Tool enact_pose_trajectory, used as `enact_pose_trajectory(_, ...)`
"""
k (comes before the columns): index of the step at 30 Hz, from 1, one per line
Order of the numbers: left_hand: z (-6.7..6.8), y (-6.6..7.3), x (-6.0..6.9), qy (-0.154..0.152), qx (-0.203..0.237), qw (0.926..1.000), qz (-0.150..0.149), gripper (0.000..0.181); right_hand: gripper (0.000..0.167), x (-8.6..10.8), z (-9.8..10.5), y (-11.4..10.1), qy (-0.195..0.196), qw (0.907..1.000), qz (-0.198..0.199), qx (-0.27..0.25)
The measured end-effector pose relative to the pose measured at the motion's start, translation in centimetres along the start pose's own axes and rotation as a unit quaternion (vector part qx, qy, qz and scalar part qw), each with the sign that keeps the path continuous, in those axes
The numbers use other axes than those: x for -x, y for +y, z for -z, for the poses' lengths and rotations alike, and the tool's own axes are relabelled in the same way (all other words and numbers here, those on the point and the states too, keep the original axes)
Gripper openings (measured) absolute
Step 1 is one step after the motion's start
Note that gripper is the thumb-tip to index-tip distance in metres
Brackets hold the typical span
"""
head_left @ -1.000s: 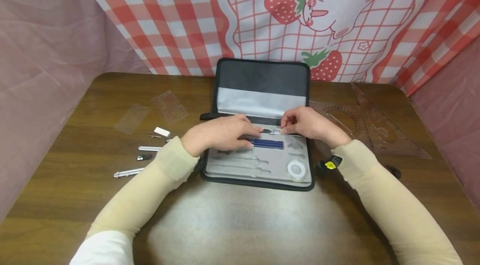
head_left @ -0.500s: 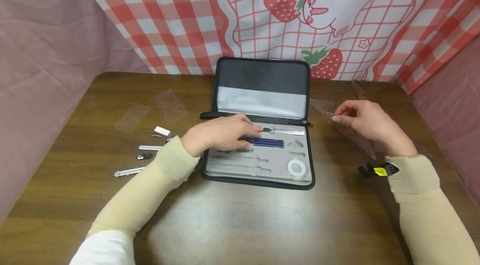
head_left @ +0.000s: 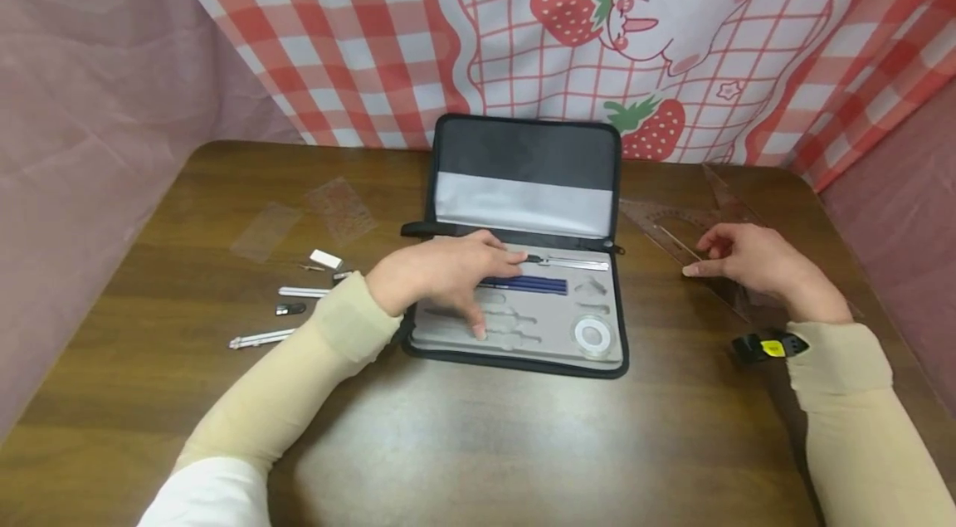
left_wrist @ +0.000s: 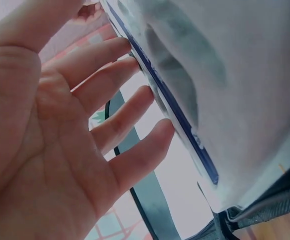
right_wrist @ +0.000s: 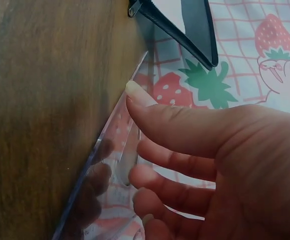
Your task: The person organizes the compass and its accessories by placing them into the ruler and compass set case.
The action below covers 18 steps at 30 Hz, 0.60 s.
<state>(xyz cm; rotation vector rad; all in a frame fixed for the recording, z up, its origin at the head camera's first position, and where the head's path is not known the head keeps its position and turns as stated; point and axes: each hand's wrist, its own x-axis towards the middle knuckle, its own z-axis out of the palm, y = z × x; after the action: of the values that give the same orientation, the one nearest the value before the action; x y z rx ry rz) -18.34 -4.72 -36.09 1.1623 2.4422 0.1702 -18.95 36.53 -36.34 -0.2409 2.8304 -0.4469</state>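
Just right of the open black zip case, a clear plastic set square on the brown wood-grain table. At its edge, the right hand, not grasping, thumb tip extended, fingers loosely bent. Over the case's grey tray, the left hand, released, fingers spread, near dark blue sticks. Left of the case, a small white block.

Both oversleeves plain beige, doubled cuffs at their wrist ends. White sleeve above left oversleeve. Black strap with yellow patch just beyond right oversleeve's cuff.
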Motion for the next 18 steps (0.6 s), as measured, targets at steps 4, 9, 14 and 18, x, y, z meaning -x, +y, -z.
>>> enact_pose_trajectory(4, 0.1, 0.4, 0.0, -0.016, -0.010, 0.9998, 0.006, 0.101, 0.042, 0.5, 0.4, 0.2, -0.016, 0.9997, 0.014, -0.010)
enact_pose_trajectory(9, 0.1, 0.3, 0.1, -0.008, -0.001, 0.9999, 0.009, 0.098, 0.030, 1.8, 1.6, 1.5, -0.061, 0.9982, 0.003, -0.001)
enact_pose_trajectory(14, 0.1, 0.2, 0.1, -0.004, 0.006, 0.9999, 0.007, 0.097, 0.036, 3.7, 2.1, 3.2, -0.101, 0.9947, -0.020, 0.004)
enact_pose_trajectory(18, 0.2, 0.3, -0.1, -0.006, 0.001, 1.0000, 0.004, 0.095, 0.039, 5.1, 1.9, 3.8, -0.125, 0.9918, -0.023, 0.002)
